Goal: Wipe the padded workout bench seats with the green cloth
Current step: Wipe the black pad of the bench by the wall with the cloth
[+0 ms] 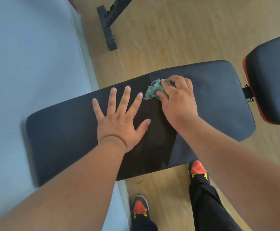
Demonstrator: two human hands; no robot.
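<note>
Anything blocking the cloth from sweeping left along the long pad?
Yes: the left hand lies flat, fingers spread, on the long pad directly left of the green cloth bunched under the right hand. Rightward, the pad is bare to its end.

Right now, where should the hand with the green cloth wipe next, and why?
Probably toward the right end of the bench pad. The right hand presses the bunched green cloth near the pad's middle, the left hand lies flat beside it, and the right part looks duller, perhaps not yet wiped.
</note>
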